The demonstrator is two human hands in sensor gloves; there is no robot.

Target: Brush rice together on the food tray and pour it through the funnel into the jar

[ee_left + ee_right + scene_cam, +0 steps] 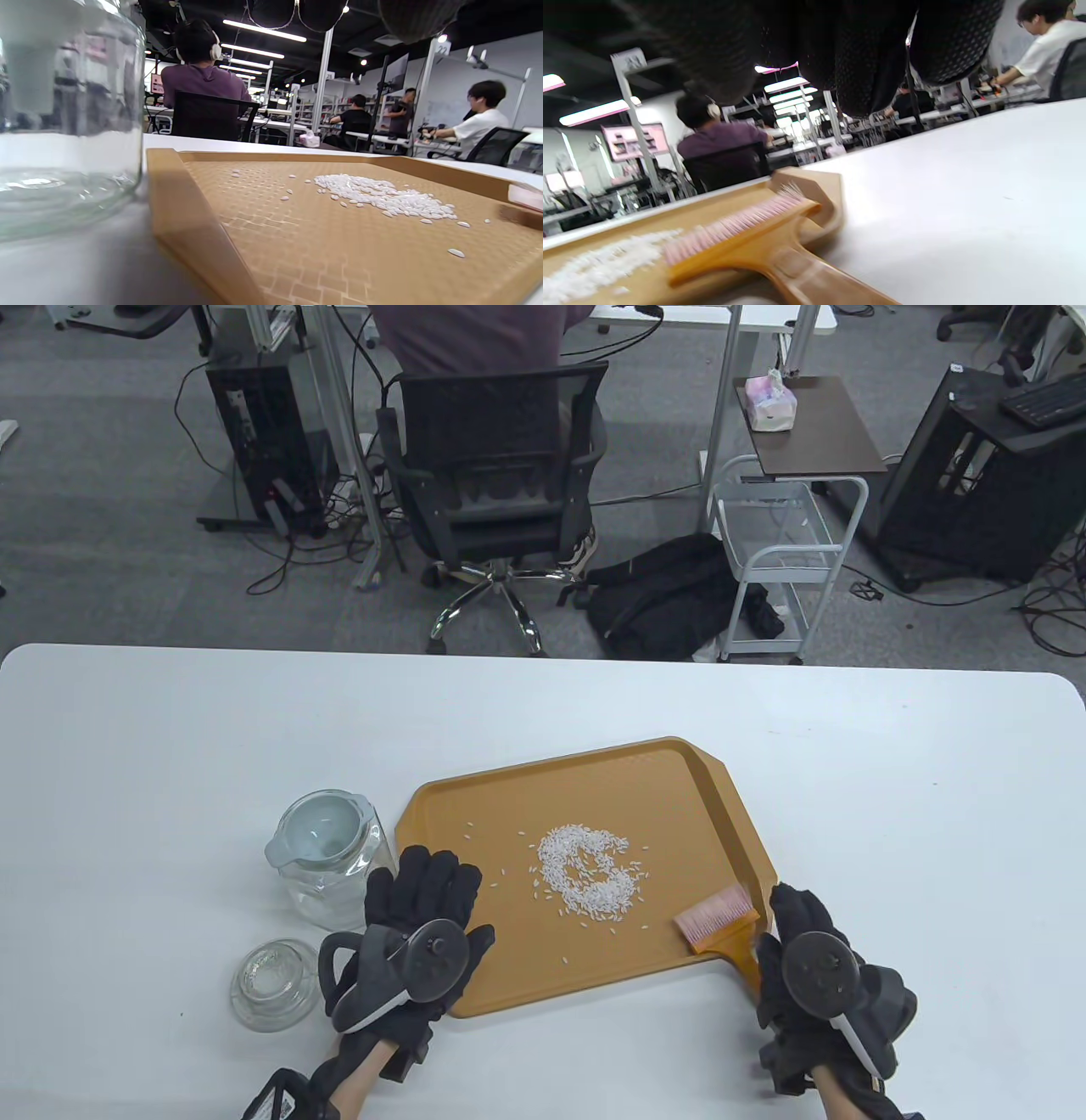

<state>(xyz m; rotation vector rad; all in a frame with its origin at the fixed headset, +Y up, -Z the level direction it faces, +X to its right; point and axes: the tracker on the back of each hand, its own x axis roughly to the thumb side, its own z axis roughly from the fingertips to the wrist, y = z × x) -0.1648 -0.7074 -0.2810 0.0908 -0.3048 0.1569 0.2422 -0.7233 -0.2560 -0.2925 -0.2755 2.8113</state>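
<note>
Rice sat in a loose ring-shaped pile around the middle of the orange food tray, with a few stray grains scattered off toward the tray's left side. Left hand lay flat on the tray's near-left corner, fingers straight and spread a bit, not holding anything. Just to its left stood the glass jar with the pale funnel sitting in its mouth, and a glass lid lay on the table just in front of the jar. Brush, pink bristles and amber handle, rested on the tray's near-right edge with the handle sticking out over the rim. Right hand was over that handle; honestly couldn't tell from any view whether the fingers were actually wrapped round it or just hanging above it.
</note>
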